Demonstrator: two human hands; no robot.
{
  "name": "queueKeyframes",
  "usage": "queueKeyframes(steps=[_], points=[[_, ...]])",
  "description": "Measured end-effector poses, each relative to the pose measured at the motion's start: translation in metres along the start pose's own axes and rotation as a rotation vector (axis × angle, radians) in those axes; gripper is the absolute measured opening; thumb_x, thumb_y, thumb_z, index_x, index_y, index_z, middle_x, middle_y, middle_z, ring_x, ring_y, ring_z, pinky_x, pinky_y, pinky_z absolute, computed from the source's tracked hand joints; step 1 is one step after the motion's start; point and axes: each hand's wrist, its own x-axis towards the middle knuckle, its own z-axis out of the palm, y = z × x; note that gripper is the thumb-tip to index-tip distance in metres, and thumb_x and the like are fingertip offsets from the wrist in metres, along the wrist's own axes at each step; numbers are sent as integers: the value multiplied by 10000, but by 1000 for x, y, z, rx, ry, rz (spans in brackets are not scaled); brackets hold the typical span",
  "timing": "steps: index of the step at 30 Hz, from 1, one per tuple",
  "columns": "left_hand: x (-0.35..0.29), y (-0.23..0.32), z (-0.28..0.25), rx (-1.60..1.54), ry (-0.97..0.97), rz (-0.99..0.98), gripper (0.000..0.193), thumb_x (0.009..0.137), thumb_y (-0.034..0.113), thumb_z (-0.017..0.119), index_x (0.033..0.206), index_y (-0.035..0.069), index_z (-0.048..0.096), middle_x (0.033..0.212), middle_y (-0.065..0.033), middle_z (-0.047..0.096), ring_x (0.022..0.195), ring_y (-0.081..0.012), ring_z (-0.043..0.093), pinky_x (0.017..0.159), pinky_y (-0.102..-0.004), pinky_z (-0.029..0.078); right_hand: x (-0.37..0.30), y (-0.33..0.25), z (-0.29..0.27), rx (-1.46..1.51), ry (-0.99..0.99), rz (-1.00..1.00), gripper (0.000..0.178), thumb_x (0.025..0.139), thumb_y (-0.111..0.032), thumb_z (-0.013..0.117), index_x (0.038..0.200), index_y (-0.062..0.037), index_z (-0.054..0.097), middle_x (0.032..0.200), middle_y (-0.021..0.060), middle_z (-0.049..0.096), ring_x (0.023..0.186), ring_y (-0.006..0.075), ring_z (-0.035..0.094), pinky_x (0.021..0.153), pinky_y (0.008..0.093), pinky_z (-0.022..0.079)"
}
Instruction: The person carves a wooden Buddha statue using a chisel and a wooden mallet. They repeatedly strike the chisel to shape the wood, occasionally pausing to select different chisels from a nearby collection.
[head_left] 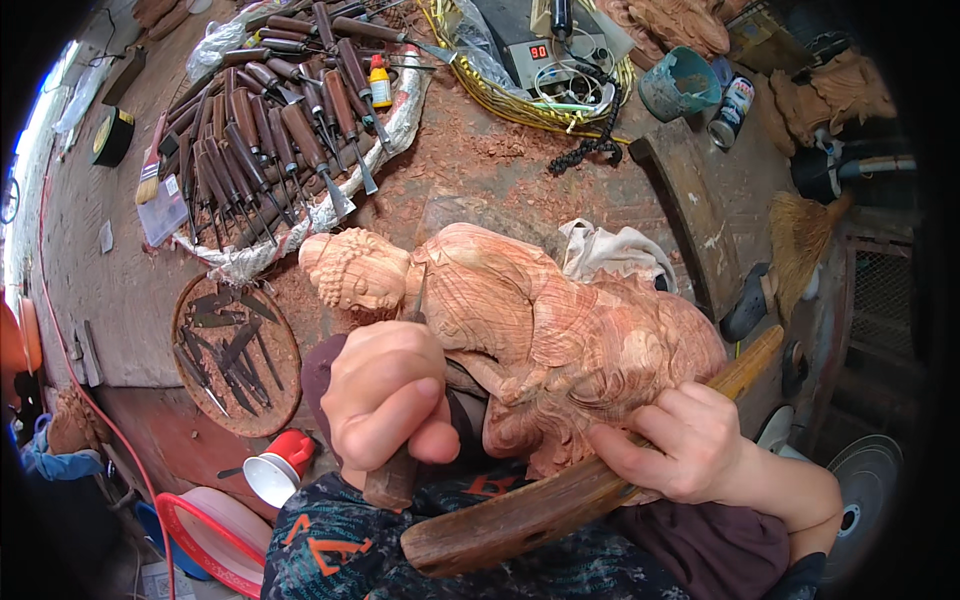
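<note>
A carved wooden figure [490, 290], reddish with light grain, lies on its side before me, its curly-haired head toward the left. My left hand [390, 395] is closed around a chisel; the butt of its wooden handle [388, 485] shows below the fist, and its thin shaft reaches up to the figure's neck. The cutting edge cannot be made out. In my right hand [680, 445] I grip a long, slightly curved wooden bar [530, 515], which slants across my lap from lower left to upper right. My right knuckles are close to the figure's base.
Many wooden-handled chisels [250, 140] fill a white-rimmed tray at back left. A round board [290, 375] holds small blades. Behind are a control box [545, 65] with yellow cable, a teal cup [678, 85] and a can [732, 112]. A dark wooden beam [690, 215] lies right.
</note>
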Motion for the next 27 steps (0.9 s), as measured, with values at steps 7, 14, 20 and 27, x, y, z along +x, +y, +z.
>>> queueKeyframes(steps=[7, 14, 20, 27], points=[[22, -16, -4, -182, 46, -249, 172, 1003, 173, 486, 923, 21, 488, 549, 14, 392, 400, -63, 297, 341, -218, 222, 2, 1, 1, 22, -11, 22, 257, 668, -163, 658, 924, -158, 673, 623, -42, 403, 508, 100, 430, 447, 241, 310], [46, -25, -20, -735, 254, -505, 202, 1019, 170, 432, 859, 50, 461, 544, 28, 367, 413, -55, 284, 354, -212, 238, -1, 2, -1, 48, -7, 4, 284, 675, -165, 653, 957, -141, 679, 621, -31, 404, 515, 119, 439, 448, 263, 321], [39, -8, -16, -236, 167, -187, 462, 973, 483, 515, 1105, 46, 443, 586, 8, 383, 486, -91, 353, 406, -224, 268, -2, 2, -3, 37, -54, 30, 280, 687, -159, 646, 961, -119, 689, 618, -21, 415, 514, 131, 444, 457, 267, 321], [19, 3, 33, 111, -271, 84, 205, 699, 258, 731, 838, 162, 616, 617, 24, 385, 488, -131, 409, 404, -253, 304, -8, 5, -2, 42, -23, -33, 241, 667, -153, 659, 900, -90, 669, 634, 8, 459, 520, 161, 457, 452, 286, 320]])
